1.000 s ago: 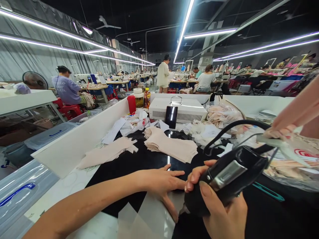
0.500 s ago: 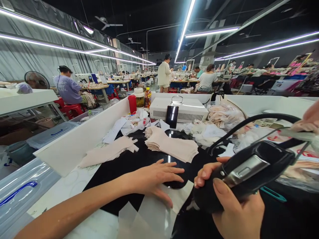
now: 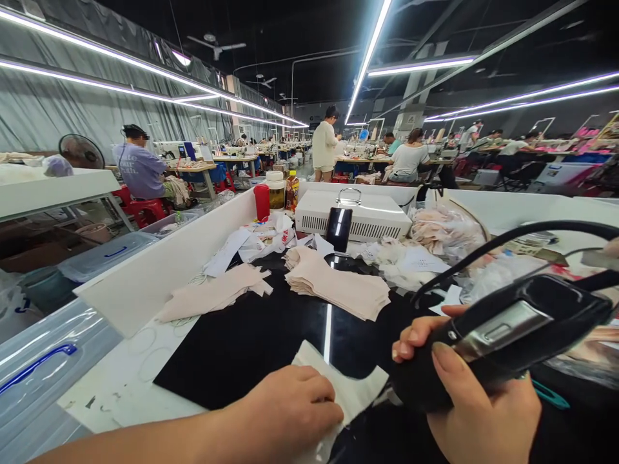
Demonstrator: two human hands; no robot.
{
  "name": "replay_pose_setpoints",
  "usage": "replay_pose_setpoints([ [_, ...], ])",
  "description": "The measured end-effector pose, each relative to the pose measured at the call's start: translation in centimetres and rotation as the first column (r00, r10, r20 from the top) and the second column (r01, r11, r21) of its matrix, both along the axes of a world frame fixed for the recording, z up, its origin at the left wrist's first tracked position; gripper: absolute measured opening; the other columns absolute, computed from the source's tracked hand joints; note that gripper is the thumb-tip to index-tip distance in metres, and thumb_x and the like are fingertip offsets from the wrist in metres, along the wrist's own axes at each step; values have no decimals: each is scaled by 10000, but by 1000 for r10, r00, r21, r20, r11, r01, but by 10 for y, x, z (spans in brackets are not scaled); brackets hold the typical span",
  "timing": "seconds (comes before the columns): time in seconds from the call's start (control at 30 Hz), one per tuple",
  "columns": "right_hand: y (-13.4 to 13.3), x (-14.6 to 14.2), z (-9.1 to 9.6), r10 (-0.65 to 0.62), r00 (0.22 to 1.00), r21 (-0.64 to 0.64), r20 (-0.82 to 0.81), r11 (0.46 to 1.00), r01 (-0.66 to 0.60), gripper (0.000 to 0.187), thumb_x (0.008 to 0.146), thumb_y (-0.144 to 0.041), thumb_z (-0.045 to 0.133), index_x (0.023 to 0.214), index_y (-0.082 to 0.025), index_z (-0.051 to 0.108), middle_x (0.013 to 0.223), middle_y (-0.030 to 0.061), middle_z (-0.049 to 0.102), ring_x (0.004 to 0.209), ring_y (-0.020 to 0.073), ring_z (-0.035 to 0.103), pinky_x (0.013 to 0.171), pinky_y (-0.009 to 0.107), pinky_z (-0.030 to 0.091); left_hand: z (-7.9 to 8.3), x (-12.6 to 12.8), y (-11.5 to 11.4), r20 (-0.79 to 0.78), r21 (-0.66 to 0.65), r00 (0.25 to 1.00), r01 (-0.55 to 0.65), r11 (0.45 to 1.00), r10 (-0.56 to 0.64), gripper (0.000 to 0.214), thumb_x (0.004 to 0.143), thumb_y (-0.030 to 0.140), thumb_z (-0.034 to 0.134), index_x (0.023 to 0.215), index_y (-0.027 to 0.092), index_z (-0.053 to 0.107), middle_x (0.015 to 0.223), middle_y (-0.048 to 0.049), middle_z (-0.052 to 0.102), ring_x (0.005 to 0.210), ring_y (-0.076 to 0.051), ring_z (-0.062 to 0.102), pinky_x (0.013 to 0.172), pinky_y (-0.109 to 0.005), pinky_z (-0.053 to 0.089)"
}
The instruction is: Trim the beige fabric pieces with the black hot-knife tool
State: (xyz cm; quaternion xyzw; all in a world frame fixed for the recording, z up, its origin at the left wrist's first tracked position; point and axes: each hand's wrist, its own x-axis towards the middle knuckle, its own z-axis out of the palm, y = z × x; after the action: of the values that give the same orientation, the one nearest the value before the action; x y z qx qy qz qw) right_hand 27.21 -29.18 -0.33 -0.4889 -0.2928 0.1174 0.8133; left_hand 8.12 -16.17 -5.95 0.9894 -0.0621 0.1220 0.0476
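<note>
My right hand [image 3: 476,399] is wrapped round a black corded handheld tool [image 3: 512,335] with a silver panel, tilted over the dark work surface. Its working end is hidden low behind my fingers. With fingers curled in, my left hand [image 3: 294,412] grips a thin cream fabric piece [image 3: 355,390] with a curved cut-out edge, which lies on the black mat [image 3: 232,348]. Part of that piece is hidden under the hand. Beyond my hands lie a stack of pale pink fabric pieces [image 3: 333,283] and a second, slanted pale pink stack [image 3: 217,293].
A phone [image 3: 339,229] leans against a white vented box [image 3: 377,216]. Bagged fabric [image 3: 440,229] and a teal tool [image 3: 551,394] lie to the right. A black cable [image 3: 507,238] arches there, and another person's fingers [image 3: 613,248] show at the edge. A white panel [image 3: 159,270] borders the left.
My left hand has gone from spread fingers over translucent sheets to a closed grip, lower down. The translucent sheets are out of sight. The tool appears slightly farther right as the view shifts.
</note>
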Motion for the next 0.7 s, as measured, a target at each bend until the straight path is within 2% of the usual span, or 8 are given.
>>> replay_pose_setpoints([
  [0.13,-6,2,-1,38,999,-17,19,999,-38,383,855,-426,923,1109,-311,660,793,-13,689,658,203,682,642,357,647,12,-9,25,32,-82,987,157,984,-155,145,1128,141,593,1124,200,725,1127,-30,790,1087,-175,742,1041,-290,556],
  [0.23,-9,0,-6,55,998,-35,26,998,-54,357,876,-415,898,1119,-311,658,806,-4,686,675,214,686,653,368,647,17,-15,41,37,-178,978,209,962,-206,171,1122,137,585,1165,183,745,1231,-59,806,1221,-209,737,1137,-318,542],
  [0.3,-9,-3,-9,44,999,-26,14,999,-44,352,875,-400,891,1127,-306,665,812,0,677,687,214,678,654,362,646,17,-15,44,22,-231,985,174,957,-174,199,1093,107,597,1198,173,753,1287,-74,798,1254,-219,734,1138,-322,559],
  [0.37,-8,-5,-12,36,999,-4,3,999,-36,358,867,-385,894,1135,-301,672,815,2,669,693,214,669,641,356,644,16,-10,43,32,-257,996,94,962,-88,227,1090,98,587,1219,169,760,1298,-77,792,1221,-209,748,1090,-306,591],
  [0.5,-5,-3,-18,39,999,32,4,999,-39,352,871,-363,888,1147,-296,680,804,12,660,690,217,660,622,354,649,11,9,37,56,-218,997,-46,975,59,225,1098,110,592,1253,154,749,1305,-77,771,1170,-200,758,1040,-289,613],
  [0.6,-5,12,-31,77,996,47,49,996,-79,371,872,-393,879,1174,-304,684,787,21,651,647,223,633,579,384,649,5,23,37,28,-145,997,-72,987,77,232,1066,79,614,1254,151,729,1333,-95,752,1202,-214,738,1033,-299,617],
  [0.7,-9,35,-55,124,988,73,89,989,-130,412,829,-407,890,1185,-326,696,737,25,631,567,228,588,469,393,590,-3,29,42,38,-87,998,-47,995,51,174,1059,71,605,1175,140,715,1250,-104,764,1154,-211,734,999,-301,623],
])
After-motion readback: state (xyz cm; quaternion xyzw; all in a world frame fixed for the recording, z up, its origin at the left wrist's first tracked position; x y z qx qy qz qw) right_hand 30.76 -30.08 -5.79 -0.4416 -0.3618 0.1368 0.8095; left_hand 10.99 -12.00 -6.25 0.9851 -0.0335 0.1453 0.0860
